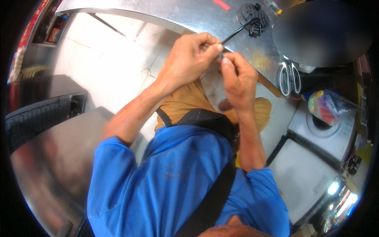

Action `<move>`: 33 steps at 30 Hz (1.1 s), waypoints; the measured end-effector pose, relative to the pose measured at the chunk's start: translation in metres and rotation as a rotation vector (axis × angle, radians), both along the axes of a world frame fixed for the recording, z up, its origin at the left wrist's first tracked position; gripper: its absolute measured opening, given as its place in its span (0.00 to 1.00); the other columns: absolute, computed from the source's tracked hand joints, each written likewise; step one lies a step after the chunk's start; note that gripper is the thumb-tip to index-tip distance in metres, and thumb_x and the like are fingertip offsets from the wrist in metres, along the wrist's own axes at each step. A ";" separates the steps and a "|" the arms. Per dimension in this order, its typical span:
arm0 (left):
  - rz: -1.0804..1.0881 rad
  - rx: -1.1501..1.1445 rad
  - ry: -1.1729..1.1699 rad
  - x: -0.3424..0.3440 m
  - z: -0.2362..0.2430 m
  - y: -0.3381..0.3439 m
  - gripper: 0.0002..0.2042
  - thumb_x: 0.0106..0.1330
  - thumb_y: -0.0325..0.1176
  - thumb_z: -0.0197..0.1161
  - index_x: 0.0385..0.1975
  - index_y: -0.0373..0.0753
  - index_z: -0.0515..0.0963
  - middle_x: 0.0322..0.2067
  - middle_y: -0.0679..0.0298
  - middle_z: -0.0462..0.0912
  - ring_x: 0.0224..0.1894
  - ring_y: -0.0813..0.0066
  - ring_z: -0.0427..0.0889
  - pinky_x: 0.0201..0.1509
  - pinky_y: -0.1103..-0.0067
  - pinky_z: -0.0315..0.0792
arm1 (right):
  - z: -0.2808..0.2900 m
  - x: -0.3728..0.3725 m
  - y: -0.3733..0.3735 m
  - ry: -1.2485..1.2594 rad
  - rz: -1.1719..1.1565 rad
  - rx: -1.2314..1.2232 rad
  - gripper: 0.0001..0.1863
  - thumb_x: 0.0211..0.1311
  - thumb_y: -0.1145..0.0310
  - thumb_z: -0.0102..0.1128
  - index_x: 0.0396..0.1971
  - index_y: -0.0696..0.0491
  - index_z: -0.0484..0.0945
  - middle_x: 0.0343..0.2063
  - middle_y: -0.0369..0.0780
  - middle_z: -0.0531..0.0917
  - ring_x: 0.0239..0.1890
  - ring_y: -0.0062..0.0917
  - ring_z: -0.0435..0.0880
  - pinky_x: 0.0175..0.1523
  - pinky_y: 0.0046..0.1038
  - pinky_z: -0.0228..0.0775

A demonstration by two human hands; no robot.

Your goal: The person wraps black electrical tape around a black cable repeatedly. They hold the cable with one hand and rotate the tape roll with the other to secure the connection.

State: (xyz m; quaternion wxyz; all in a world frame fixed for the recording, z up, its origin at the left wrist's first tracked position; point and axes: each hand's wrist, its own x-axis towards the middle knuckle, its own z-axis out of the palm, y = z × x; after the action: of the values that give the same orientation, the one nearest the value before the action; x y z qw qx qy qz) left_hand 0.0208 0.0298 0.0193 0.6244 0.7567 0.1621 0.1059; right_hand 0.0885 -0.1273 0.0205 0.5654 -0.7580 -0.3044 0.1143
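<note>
My left hand (199,55) pinches a black cable (233,34) near the steel table's front edge. The cable runs up to a round black slotted fitting (250,21) lying on the steel table (177,14). Just below and right, my right hand (237,77) is closed, thumb and forefinger pinched on a small dark bluish piece at the cable's end, too small to make out. Black-and-white handled scissors (285,81) lie to the right of my hands. A small red piece (222,5) is near the table's far side.
On the right are a white washing machine (300,132) with a colourful plastic bag (323,106) on it, and a white lidded appliance (296,181). A dark appliance with coils (43,110) stands left. Tiled floor (102,47) lies below. A blurred patch hides the table's upper right.
</note>
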 end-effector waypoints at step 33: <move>0.243 0.669 -0.416 -0.011 0.011 0.000 0.06 0.60 0.23 0.73 0.34 0.33 0.83 0.33 0.57 0.87 0.33 0.68 0.88 0.38 0.76 0.82 | 0.091 0.094 0.117 -0.347 0.570 -0.696 0.17 0.53 0.61 0.63 0.24 0.64 0.83 0.21 0.58 0.82 0.22 0.41 0.83 0.33 0.42 0.74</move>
State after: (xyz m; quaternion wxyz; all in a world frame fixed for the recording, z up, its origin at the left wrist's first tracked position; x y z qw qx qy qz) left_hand 0.0100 0.0297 0.0305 0.3465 0.8557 0.0772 0.3766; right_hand 0.1824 -0.0107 0.1114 0.1650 -0.7965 -0.5335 0.2317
